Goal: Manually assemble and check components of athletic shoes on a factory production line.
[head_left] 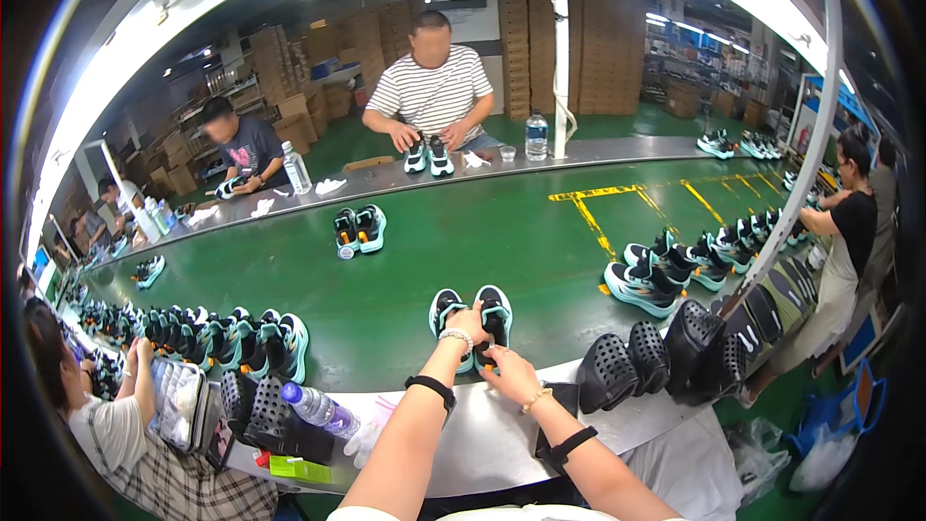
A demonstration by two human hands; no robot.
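A pair of black and mint-green sneakers stands side by side before me at the near edge of the green table: the left sneaker [446,303] and the right sneaker [496,303]. My left hand [467,324] reaches over the gap between them, its fingers closed on the right sneaker's upper and partly hidden. My right hand [512,374] is at the near end of that same sneaker, fingers bent and pinched against it; exactly which part they grip is too small to tell. Both forearms come in from below, with black bands around them.
Rows of similar sneakers line the table at left [246,345] and right [644,285]. Black perforated clogs [610,371] stand right of my arm. A purple-capped bottle [318,409] lies left, by a bright green packet [300,469]. Co-workers sit across [429,87] and beside me.
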